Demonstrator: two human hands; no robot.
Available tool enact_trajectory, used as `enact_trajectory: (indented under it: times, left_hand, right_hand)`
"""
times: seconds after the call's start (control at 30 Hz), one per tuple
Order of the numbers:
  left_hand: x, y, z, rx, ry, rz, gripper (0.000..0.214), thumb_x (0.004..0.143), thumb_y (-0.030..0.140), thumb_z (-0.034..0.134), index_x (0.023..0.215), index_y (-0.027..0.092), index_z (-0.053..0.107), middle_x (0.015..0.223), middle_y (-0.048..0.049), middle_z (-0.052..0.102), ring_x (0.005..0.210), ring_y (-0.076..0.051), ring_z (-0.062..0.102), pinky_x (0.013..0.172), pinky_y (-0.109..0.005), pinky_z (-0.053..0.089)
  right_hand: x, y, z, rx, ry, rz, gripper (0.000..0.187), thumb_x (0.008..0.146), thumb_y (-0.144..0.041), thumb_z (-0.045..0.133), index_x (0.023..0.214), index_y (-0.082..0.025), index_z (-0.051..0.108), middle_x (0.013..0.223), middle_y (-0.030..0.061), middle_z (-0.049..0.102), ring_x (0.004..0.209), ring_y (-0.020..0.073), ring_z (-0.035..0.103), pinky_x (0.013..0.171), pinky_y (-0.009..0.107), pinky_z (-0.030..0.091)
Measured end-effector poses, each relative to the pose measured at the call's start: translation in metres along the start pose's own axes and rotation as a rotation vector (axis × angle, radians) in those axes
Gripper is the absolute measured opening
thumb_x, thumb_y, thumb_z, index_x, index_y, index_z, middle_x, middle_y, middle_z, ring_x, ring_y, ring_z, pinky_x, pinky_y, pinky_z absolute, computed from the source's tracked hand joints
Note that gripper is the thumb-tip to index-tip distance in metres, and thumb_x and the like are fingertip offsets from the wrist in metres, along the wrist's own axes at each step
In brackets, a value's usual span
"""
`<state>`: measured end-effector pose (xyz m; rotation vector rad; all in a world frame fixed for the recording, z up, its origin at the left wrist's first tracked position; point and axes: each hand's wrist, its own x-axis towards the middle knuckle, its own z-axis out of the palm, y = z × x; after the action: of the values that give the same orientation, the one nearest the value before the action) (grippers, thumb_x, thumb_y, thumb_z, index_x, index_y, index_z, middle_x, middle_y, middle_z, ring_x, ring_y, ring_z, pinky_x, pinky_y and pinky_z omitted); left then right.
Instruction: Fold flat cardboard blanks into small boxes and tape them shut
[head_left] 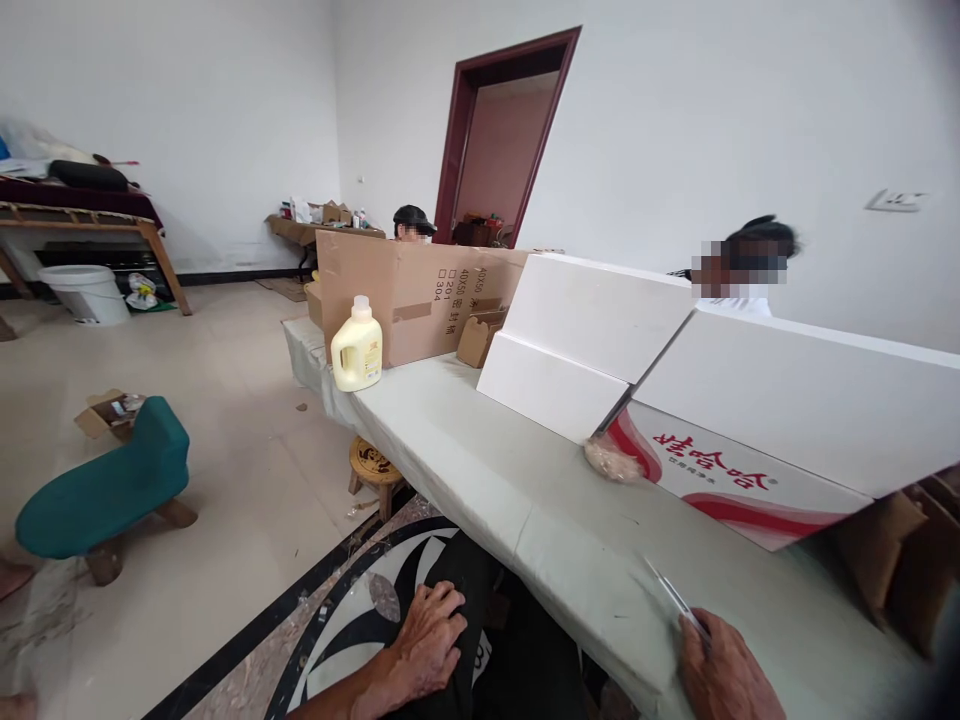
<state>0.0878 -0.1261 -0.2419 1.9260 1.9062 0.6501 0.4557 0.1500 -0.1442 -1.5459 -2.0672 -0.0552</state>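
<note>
My left hand [429, 642] rests on the dark trousers over my thigh, its fingers slightly bent and holding nothing. Over the near edge of the cloth-covered table [510, 490], my right hand [726, 665] grips a pair of tweezers [671, 592]. Their thin metal tips point up and left, away from me, and nothing shows between them. Farther in on the table lies a small pale beige bundle [613, 460], seemingly in clear plastic. It is against a white carton with red print [720, 465].
White boxes [592, 310] are stacked along the table's far side. A cream jug [358, 345] stands by a big cardboard box [405, 300] at the left end. Two people sit beyond. A teal seat [112, 480] and wooden stool [371, 460] are on the floor.
</note>
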Motion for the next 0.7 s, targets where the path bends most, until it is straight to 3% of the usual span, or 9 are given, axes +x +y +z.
enact_trajectory:
  times: [0.2,0.27,0.33,0.4,0.47,0.53,0.7]
  left_hand:
    - [-0.003,-0.005,-0.027,-0.099,-0.126,0.023,0.028,0.08,0.023,0.081,0.108,0.024,0.079,0.132,-0.0091,0.076,0.129,-0.034,0.063,0.114,-0.052,0.048]
    - [0.007,-0.008,-0.05,-0.187,-0.235,0.02,0.021,0.077,0.021,0.082,0.098,0.023,0.083,0.11,-0.007,0.082,0.111,-0.03,0.072,0.101,-0.044,0.056]
    - [0.024,-0.013,-0.085,-0.295,-0.301,0.042,0.013,0.082,0.023,0.08,0.093,0.024,0.085,0.088,-0.0018,0.082,0.085,-0.021,0.076,0.08,-0.031,0.059]
    - [0.049,-0.022,-0.129,-0.394,-0.191,0.06,0.014,0.086,0.023,0.076,0.094,0.022,0.087,0.083,-0.0005,0.082,0.073,-0.017,0.074,0.067,-0.025,0.056]
    - [0.083,-0.037,-0.174,-0.333,0.02,0.028,0.018,0.09,0.02,0.068,0.09,0.018,0.086,0.086,-0.0025,0.083,0.077,-0.017,0.076,0.071,-0.025,0.058]
    - [0.123,-0.057,-0.214,-0.274,0.123,-0.019,0.027,0.095,0.02,0.059,0.098,0.016,0.085,0.095,-0.0061,0.084,0.083,-0.019,0.076,0.075,-0.027,0.059]
    - [0.24,-0.12,-0.275,-0.07,0.23,-0.089,0.023,0.091,0.018,0.062,0.1,0.016,0.084,0.106,-0.0096,0.084,0.095,-0.023,0.077,0.092,-0.034,0.061]
  right_hand:
    - [0.034,-0.068,0.025,0.091,0.004,-0.289,0.04,0.106,-0.053,0.038,0.104,-0.025,0.067,0.105,0.0137,0.076,0.094,0.0335,0.075,0.079,0.045,0.058]
    - [0.045,-0.087,0.034,0.124,0.022,-0.398,0.038,0.109,-0.051,0.039,0.106,-0.024,0.066,0.104,0.0125,0.076,0.094,0.0318,0.075,0.081,0.043,0.058]
    - [0.055,-0.102,0.042,0.141,0.033,-0.494,0.038,0.112,-0.05,0.039,0.107,-0.024,0.065,0.103,0.0118,0.075,0.095,0.0304,0.074,0.081,0.041,0.057]
    - [0.063,-0.112,0.051,0.146,0.033,-0.561,0.038,0.115,-0.051,0.039,0.109,-0.024,0.065,0.102,0.0112,0.074,0.095,0.0291,0.074,0.079,0.039,0.057]
    - [0.066,-0.116,0.059,0.15,0.036,-0.594,0.039,0.117,-0.051,0.038,0.111,-0.024,0.065,0.1,0.0104,0.074,0.094,0.028,0.074,0.078,0.038,0.056]
    - [0.064,-0.117,0.067,0.163,0.056,-0.615,0.04,0.118,-0.051,0.036,0.111,-0.024,0.065,0.1,0.01,0.075,0.093,0.0274,0.074,0.078,0.038,0.056]
    - [0.048,-0.11,0.077,0.157,0.103,-0.625,0.036,0.119,-0.05,0.04,0.115,-0.022,0.064,0.104,0.0095,0.075,0.093,0.0266,0.075,0.079,0.038,0.057]
